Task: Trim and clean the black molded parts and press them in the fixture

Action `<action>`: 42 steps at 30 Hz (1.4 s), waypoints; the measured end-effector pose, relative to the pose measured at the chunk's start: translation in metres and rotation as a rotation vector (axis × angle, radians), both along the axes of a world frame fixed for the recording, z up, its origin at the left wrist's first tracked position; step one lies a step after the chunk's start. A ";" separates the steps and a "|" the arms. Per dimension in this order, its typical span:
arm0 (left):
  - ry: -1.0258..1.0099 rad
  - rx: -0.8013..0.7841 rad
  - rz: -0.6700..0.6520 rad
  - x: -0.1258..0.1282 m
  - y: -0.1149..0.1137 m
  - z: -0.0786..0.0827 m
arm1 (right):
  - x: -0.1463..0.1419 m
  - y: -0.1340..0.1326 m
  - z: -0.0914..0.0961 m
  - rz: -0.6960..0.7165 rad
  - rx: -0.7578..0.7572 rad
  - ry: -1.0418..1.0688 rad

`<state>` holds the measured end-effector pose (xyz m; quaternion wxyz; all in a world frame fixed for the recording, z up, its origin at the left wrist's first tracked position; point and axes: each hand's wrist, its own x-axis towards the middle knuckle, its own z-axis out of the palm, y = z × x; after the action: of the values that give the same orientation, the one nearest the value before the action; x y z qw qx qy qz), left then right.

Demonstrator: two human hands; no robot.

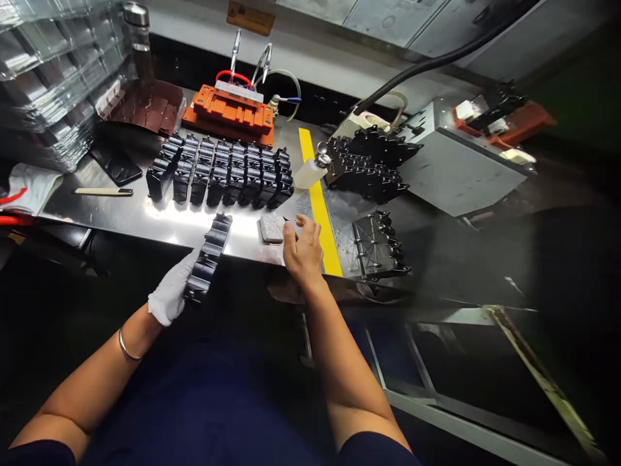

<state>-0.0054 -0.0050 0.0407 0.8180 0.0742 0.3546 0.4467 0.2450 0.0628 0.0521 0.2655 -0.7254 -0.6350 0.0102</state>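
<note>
My left hand (171, 294), in a white glove, grips the near end of a long black plastic part (209, 255) that reaches over the front edge of the steel bench (145, 217). My bare right hand (303, 249) hovers at the bench edge, fingers slightly spread, fingertips touching or just beside a small grey pad (272, 228). Behind them, several rows of the same black parts (223, 173) lie side by side.
An orange fixture (230, 111) with wires stands at the back. A yellow tape stripe (317, 194) crosses the bench. Right of it are a small bottle (310, 171), a heap of black parts (371, 165), a flat black frame (376, 246) and a grey box (460, 165). Clear trays (48, 71) stack at left.
</note>
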 end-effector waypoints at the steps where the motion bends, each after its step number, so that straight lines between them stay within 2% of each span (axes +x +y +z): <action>1: 0.123 0.089 -0.002 0.001 -0.002 0.001 | -0.004 -0.005 0.002 0.046 -0.009 0.028; 3: 0.352 0.254 -0.020 0.003 -0.006 -0.003 | -0.014 -0.013 0.002 0.212 -0.077 0.058; 6: 0.581 0.349 -0.037 0.005 -0.013 -0.017 | -0.027 -0.020 -0.003 0.408 -0.128 0.027; 9: 0.682 0.395 -0.039 0.006 -0.018 -0.027 | -0.035 -0.022 -0.011 0.407 -0.075 -0.010; 11: 0.703 0.402 -0.045 0.006 -0.019 -0.028 | -0.038 -0.022 -0.015 0.393 -0.053 -0.041; 18: 0.708 0.365 -0.057 0.009 -0.014 -0.017 | -0.043 -0.015 -0.018 0.371 0.024 -0.251; 27: 0.821 0.367 -0.148 0.007 -0.012 -0.009 | -0.039 -0.003 -0.009 0.510 0.039 -0.268; 30: 0.809 0.376 -0.141 0.007 -0.011 -0.010 | -0.038 -0.001 -0.008 0.492 0.037 -0.271; 33: 0.836 0.377 -0.132 0.007 -0.011 -0.011 | -0.036 -0.009 -0.008 0.467 0.056 -0.200; 37: 0.830 0.370 -0.163 0.006 -0.011 -0.011 | -0.034 -0.032 -0.009 0.539 0.062 -0.057; 42: 0.842 0.384 -0.162 0.007 -0.011 -0.010 | -0.034 -0.048 -0.008 0.629 0.061 -0.102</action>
<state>0.0011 -0.0157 0.0312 0.6064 0.4266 0.5597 0.3701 0.2107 0.0147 0.0443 0.2387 -0.4847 -0.8407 0.0362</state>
